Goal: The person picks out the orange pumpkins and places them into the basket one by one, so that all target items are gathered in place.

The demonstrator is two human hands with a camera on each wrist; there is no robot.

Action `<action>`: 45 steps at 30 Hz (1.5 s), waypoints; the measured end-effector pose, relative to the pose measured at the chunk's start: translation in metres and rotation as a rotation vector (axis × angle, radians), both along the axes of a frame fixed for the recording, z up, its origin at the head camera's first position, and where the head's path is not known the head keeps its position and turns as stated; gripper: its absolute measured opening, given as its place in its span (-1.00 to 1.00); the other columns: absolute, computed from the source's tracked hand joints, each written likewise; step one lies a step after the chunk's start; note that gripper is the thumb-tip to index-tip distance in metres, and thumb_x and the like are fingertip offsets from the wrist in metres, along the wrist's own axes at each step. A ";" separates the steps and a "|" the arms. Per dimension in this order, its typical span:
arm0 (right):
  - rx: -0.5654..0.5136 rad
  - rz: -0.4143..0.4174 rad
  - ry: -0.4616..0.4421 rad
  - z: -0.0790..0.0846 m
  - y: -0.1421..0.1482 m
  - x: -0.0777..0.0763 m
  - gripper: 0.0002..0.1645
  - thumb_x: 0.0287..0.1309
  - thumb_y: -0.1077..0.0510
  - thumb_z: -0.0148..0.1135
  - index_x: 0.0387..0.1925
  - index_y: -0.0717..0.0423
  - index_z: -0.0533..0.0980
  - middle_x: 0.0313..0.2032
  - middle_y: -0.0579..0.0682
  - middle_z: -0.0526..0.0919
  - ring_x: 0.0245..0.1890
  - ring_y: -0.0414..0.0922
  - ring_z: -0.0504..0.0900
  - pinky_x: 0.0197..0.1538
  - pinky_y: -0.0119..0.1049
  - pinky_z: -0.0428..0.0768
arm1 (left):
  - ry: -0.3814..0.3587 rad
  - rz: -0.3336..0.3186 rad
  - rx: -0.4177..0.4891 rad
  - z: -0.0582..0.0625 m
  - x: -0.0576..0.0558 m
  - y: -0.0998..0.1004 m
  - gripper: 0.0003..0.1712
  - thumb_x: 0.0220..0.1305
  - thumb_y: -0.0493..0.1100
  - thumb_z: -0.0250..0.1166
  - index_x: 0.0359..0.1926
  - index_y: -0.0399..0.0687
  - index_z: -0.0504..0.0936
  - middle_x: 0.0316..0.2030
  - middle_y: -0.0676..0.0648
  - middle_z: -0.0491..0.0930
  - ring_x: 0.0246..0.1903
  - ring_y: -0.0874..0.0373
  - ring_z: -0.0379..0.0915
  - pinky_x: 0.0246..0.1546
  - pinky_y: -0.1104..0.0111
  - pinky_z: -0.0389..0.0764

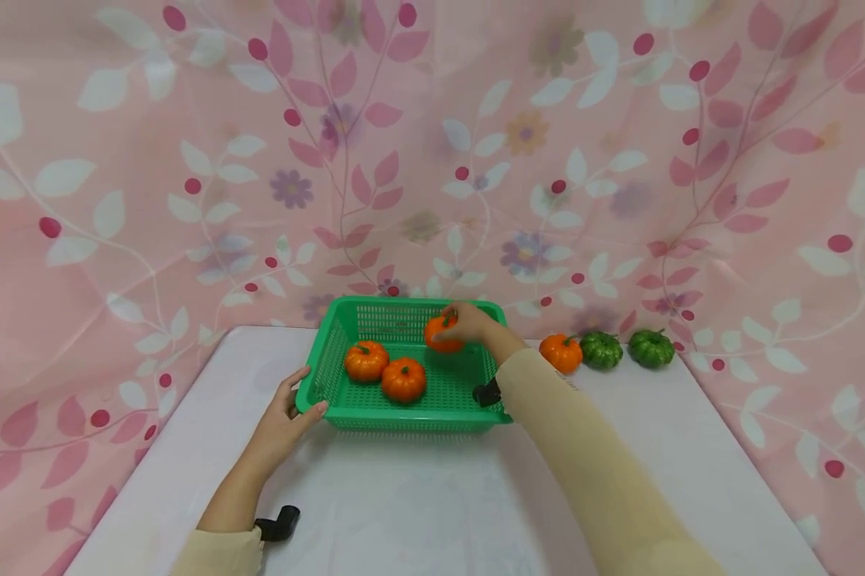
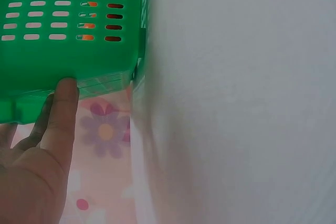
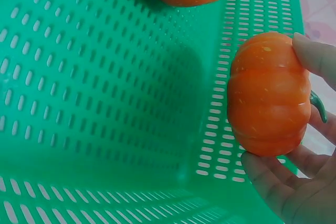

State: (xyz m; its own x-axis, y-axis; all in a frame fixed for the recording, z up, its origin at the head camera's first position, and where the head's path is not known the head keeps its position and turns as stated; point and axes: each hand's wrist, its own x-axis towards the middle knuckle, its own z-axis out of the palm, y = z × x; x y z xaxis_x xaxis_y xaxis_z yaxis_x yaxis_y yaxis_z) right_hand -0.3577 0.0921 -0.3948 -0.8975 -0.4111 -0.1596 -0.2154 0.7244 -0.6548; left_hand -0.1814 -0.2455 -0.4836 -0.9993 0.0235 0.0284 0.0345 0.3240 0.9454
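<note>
A green plastic basket (image 1: 418, 414) with slotted walls stands on the white table. Above its floor near the back right, my right hand (image 1: 468, 326) holds an orange toy pumpkin (image 3: 270, 95), thumb on one side and fingers on the other, its green stem toward the palm. Two more orange pumpkins, one (image 1: 366, 362) at the left and another (image 1: 404, 380) nearer the front, lie inside the basket. At the basket's front left corner my left hand (image 1: 281, 420) grips from outside, thumb by the front rim and fingers along the left side; the left wrist view shows its fingertips against the green wall.
Right of the basket, an orange pumpkin (image 1: 561, 354) and two green pumpkins, one (image 1: 601, 350) beside it and one (image 1: 651, 349) farther right, sit in a row on the white table (image 1: 403, 504). A pink floral cloth (image 1: 432, 160) hangs close behind the table.
</note>
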 end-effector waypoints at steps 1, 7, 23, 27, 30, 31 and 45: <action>0.001 -0.007 -0.003 -0.003 0.000 -0.001 -0.19 0.21 -0.03 0.42 0.37 0.21 0.33 0.31 0.23 0.39 0.29 0.16 0.38 0.27 0.04 0.41 | 0.004 0.001 -0.004 -0.001 0.000 0.000 -0.05 0.39 0.01 0.31 0.59 0.14 -0.06 0.32 -0.33 0.34 0.21 -0.14 0.40 -0.03 0.45 0.49; 0.005 -0.045 -0.024 -0.015 -0.003 -0.004 -0.20 0.20 -0.06 0.42 0.36 0.16 0.35 0.33 0.24 0.36 0.31 0.18 0.36 0.26 0.05 0.41 | 0.009 -0.004 -0.014 0.001 0.001 0.000 -0.05 0.39 0.03 0.30 0.59 0.15 -0.07 0.34 -0.33 0.33 0.22 -0.14 0.40 0.01 0.37 0.50; 0.023 -0.095 -0.079 -0.039 -0.004 -0.007 -0.21 0.14 -0.03 0.48 0.33 0.12 0.38 0.31 0.19 0.40 0.32 0.15 0.36 0.30 0.03 0.38 | 0.007 -0.005 -0.016 0.003 0.001 -0.001 -0.05 0.40 0.03 0.29 0.59 0.12 -0.08 0.34 -0.33 0.33 0.21 -0.09 0.41 0.03 0.35 0.50; 0.027 -0.081 -0.070 -0.041 -0.006 -0.007 -0.19 0.13 -0.02 0.50 0.34 0.12 0.38 0.34 0.19 0.37 0.33 0.15 0.35 0.30 0.03 0.38 | 0.002 -0.005 -0.005 0.003 0.002 0.000 -0.05 0.40 0.02 0.30 0.59 0.13 -0.07 0.35 -0.33 0.32 0.23 -0.12 0.39 0.06 0.27 0.50; 0.032 -0.079 -0.070 -0.043 -0.006 -0.008 -0.19 0.10 -0.02 0.51 0.33 0.11 0.39 0.34 0.20 0.37 0.33 0.15 0.36 0.30 0.04 0.38 | -0.010 -0.002 0.010 0.005 0.002 0.001 -0.05 0.40 0.00 0.31 0.59 0.16 -0.07 0.36 -0.33 0.31 0.25 -0.13 0.37 0.08 0.23 0.50; 0.034 -0.081 -0.074 -0.043 -0.006 -0.008 -0.19 0.10 -0.02 0.52 0.33 0.10 0.40 0.34 0.20 0.38 0.32 0.15 0.36 0.29 0.04 0.38 | -0.012 -0.004 0.011 0.005 0.003 0.001 -0.05 0.40 -0.01 0.30 0.59 0.15 -0.08 0.36 -0.33 0.31 0.25 -0.14 0.37 0.08 0.22 0.50; 0.048 -0.047 -0.078 -0.028 0.004 -0.005 -0.25 0.14 0.07 0.49 0.33 0.12 0.41 0.34 0.20 0.38 0.32 0.15 0.36 0.29 0.02 0.38 | -0.006 -0.004 0.004 0.005 0.002 0.000 -0.05 0.39 0.04 0.31 0.59 0.16 -0.06 0.34 -0.32 0.34 0.22 -0.11 0.39 -0.01 0.43 0.49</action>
